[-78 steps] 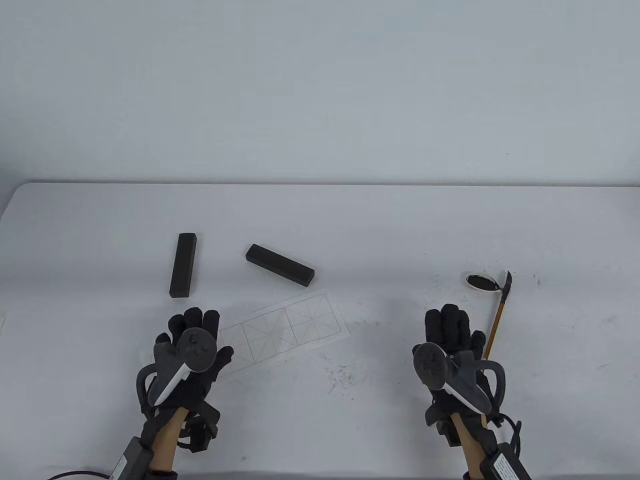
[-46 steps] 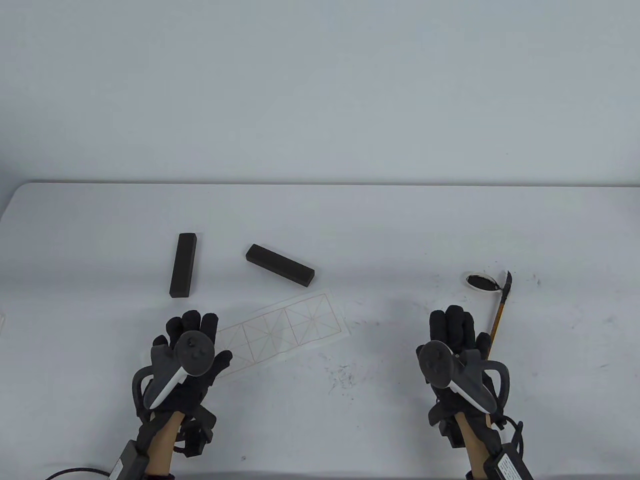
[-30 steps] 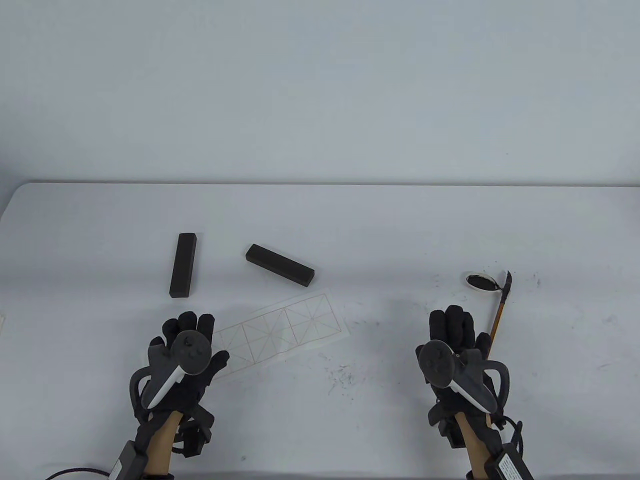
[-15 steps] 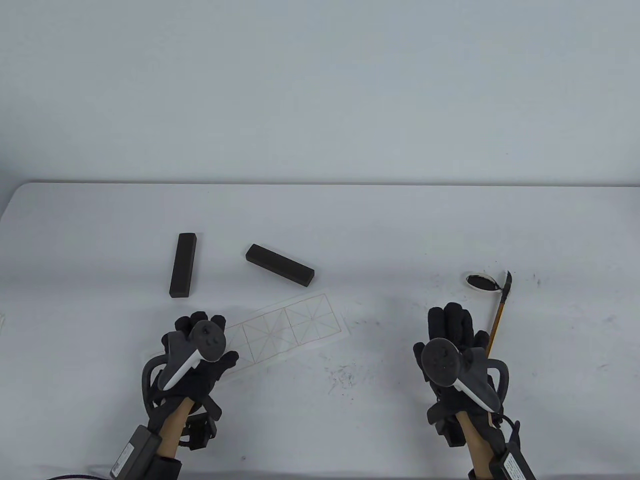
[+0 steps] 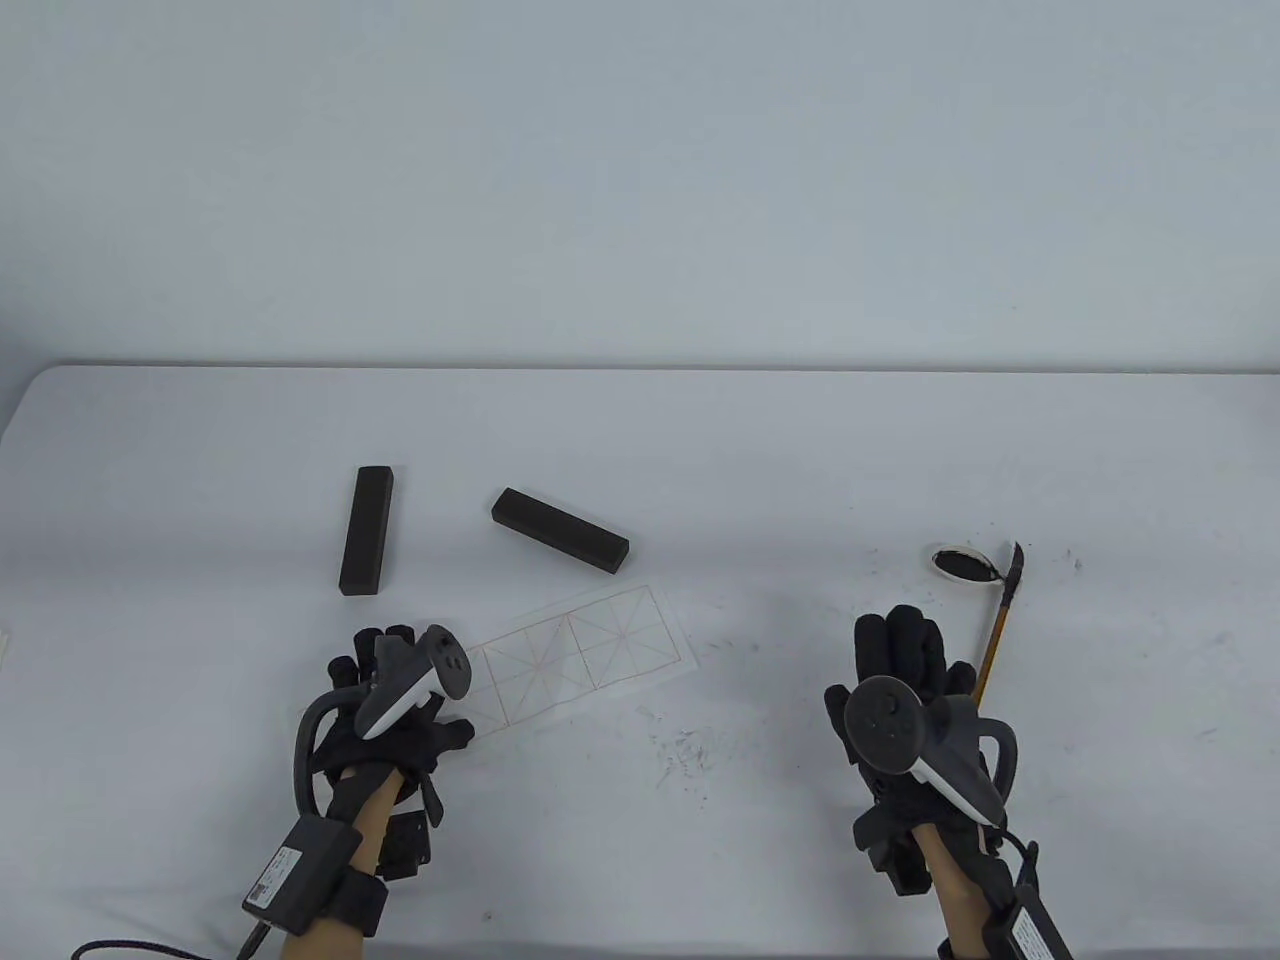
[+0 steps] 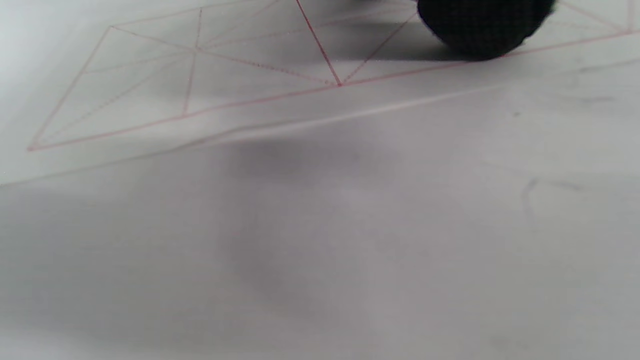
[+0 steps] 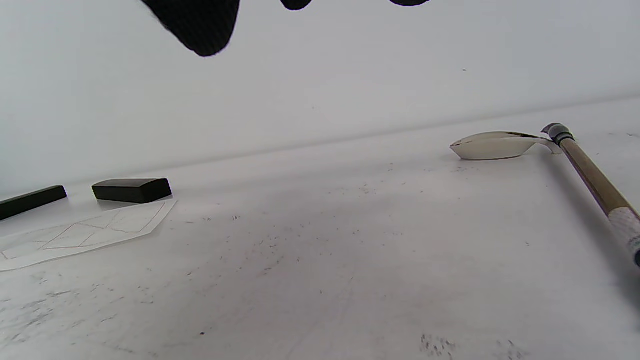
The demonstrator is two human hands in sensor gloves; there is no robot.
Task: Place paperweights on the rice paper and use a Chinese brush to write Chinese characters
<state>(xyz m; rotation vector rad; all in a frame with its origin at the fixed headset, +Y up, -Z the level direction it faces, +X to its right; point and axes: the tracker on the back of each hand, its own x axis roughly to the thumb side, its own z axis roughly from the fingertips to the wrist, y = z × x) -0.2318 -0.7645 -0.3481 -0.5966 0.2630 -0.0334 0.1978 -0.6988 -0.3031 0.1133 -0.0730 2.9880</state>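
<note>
The rice paper with a red grid lies slanted on the white table. My left hand rests on the paper's left end, rolled to the right. One gloved fingertip touches the rice paper. Two black paperweights lie on the bare table behind the paper. My right hand is open with fingers straight and holds nothing, just left of the brush. The brush tip leans on the ink dish. In the right wrist view the brush lies at the right.
Ink specks mark the table between my hands. The ink dish sits far right, the paperweight and rice paper far left. A cable trails from my left wrist at the near edge.
My left hand has shifted right onto the paper's left end and rolled over, the tracker now pointing right. The right hand has barely moved. Paperweights, brush and dish are unmoved.
</note>
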